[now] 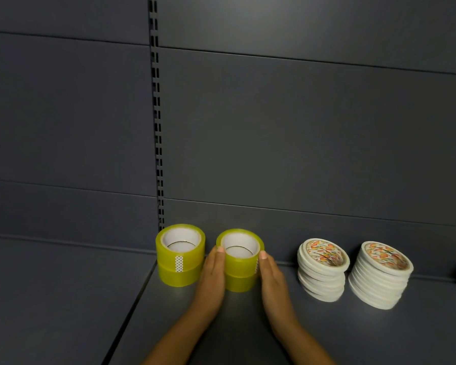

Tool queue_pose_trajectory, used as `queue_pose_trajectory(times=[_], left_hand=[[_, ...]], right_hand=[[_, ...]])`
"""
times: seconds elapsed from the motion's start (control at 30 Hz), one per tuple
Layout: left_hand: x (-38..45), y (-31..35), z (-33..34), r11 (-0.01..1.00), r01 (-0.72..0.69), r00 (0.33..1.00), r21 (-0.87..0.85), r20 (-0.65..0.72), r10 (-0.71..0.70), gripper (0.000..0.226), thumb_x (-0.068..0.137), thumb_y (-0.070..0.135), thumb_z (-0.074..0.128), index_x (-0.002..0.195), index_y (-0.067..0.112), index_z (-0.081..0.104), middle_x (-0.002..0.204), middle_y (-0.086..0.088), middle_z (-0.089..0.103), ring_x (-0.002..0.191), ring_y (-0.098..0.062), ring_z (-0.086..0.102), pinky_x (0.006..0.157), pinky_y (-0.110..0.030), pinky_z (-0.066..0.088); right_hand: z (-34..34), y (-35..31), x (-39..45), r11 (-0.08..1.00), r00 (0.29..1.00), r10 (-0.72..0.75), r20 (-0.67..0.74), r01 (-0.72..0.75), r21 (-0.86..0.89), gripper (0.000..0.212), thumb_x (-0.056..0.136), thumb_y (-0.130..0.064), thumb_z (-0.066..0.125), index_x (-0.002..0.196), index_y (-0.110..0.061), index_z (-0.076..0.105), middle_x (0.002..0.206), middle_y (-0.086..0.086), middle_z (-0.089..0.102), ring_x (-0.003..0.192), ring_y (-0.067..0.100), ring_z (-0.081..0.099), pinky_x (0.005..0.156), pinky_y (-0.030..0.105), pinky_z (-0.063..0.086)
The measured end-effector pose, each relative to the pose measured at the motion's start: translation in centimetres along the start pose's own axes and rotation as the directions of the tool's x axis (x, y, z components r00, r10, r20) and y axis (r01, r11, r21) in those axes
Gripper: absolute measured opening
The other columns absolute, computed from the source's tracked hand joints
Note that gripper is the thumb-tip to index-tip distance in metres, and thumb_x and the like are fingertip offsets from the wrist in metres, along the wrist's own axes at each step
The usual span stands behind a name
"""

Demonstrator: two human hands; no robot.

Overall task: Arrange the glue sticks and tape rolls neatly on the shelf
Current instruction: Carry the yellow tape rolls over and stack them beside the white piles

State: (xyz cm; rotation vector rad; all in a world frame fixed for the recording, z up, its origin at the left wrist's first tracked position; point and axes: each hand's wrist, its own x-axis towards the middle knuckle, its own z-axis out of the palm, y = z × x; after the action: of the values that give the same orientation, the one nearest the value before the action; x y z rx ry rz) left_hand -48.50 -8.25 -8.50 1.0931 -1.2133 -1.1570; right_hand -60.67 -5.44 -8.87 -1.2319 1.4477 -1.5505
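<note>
Glossy yellow two-roll tape stack is pressed between flat left hand and right hand, fingers straight.

I count four yellow tape rolls — two stacks of two; beside them stand two stacks of thin white rolls, too many and too close to number. Both my hands — left hand, right hand — are here.

Two bare forearms enter from bottom centre of the frame, left hand and right hand ungloved, no sleeves, rings, watch or bands visible, fingernails short and pale, unpainted.
</note>
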Motion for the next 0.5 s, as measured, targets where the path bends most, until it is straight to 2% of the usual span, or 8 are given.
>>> queue_pose_trajectory(times=[0.07, 0.13, 0.27, 0.33, 0.4, 0.5], left_hand=[[0.0, 0.0, 0.0, 1.0, -0.011, 1.0, 0.017, 0.007, 0.011, 0.042, 0.103, 0.032, 0.036, 0.141, 0.015, 0.046, 0.143, 0.002, 0.048, 0.131, -0.01, 0.044, 0.117, -0.034, 0.029], [0.1, -0.1, 0.0, 1.0, -0.025, 1.0, 0.016, 0.018, 0.024, 0.044, 0.103, 0.036, 0.036, 0.141, 0.016, 0.047, 0.143, 0.0, 0.05, 0.132, -0.013, 0.046, 0.117, -0.039, 0.03], [0.4, -0.1, -0.1, 1.0, 0.005, 1.0, -0.006, 0.018, -0.005, 0.045, 0.103, 0.04, 0.037, 0.14, 0.017, 0.048, 0.142, -0.001, 0.051, 0.131, -0.015, 0.047, 0.116, -0.042, 0.031], [0.6, -0.4, -0.1, 1.0, 0.014, 1.0, -0.023, 0.013, -0.013, 0.059, 0.096, 0.057, 0.041, 0.141, 0.019, 0.047, 0.143, 0.0, 0.051, 0.132, -0.015, 0.047, 0.116, -0.044, 0.032], [0.8, -0.9, 0.0, 0.999, 0.017, 1.0, -0.052, 0.007, -0.016, 0.083, 0.078, 0.075, 0.041, 0.141, 0.022, 0.047, 0.144, 0.002, 0.051, 0.133, -0.014, 0.046, 0.116, -0.044, 0.032], [1.0, -1.7, 0.0, 0.997, 0.026, 1.0, -0.073, -0.006, -0.026, 0.096, 0.068, 0.086, 0.042, 0.141, 0.024, 0.048, 0.144, 0.003, 0.05, 0.134, -0.014, 0.045, 0.116, -0.045, 0.031]], right_hand=[[0.2, -0.1, 0.0, 1.0, 1.0, 0.015, 0.008, -0.016, 0.016, 0.041, 0.103, -0.04, 0.038, 0.134, -0.021, 0.056, 0.135, -0.009, 0.059, 0.125, 0.003, 0.052, 0.114, 0.033, 0.036], [0.2, -0.3, -0.1, 0.999, 1.0, 0.024, 0.011, -0.024, 0.025, 0.043, 0.101, -0.046, 0.039, 0.133, -0.022, 0.058, 0.133, -0.012, 0.061, 0.124, 0.002, 0.053, 0.115, 0.036, 0.037], [0.1, -0.6, -0.3, 1.0, 0.999, 0.02, 0.029, -0.021, 0.01, 0.042, 0.102, -0.048, 0.041, 0.131, -0.025, 0.058, 0.13, -0.014, 0.062, 0.122, 0.0, 0.055, 0.113, 0.035, 0.038], [-0.1, -0.7, -0.3, 0.999, 0.999, 0.032, 0.038, -0.032, 0.01, 0.037, 0.103, -0.041, 0.039, 0.129, -0.024, 0.059, 0.128, -0.013, 0.063, 0.121, -0.001, 0.055, 0.112, 0.033, 0.039], [-0.3, -0.8, -0.3, 0.999, 0.998, 0.045, 0.042, -0.045, -0.004, 0.036, 0.104, -0.04, 0.038, 0.127, -0.024, 0.06, 0.127, -0.012, 0.064, 0.12, 0.0, 0.056, 0.113, 0.035, 0.039], [-0.4, -0.8, -0.5, 0.998, 0.997, 0.055, 0.051, -0.055, -0.009, 0.036, 0.104, -0.041, 0.038, 0.128, -0.025, 0.059, 0.128, -0.012, 0.063, 0.122, 0.001, 0.055, 0.114, 0.037, 0.038]])
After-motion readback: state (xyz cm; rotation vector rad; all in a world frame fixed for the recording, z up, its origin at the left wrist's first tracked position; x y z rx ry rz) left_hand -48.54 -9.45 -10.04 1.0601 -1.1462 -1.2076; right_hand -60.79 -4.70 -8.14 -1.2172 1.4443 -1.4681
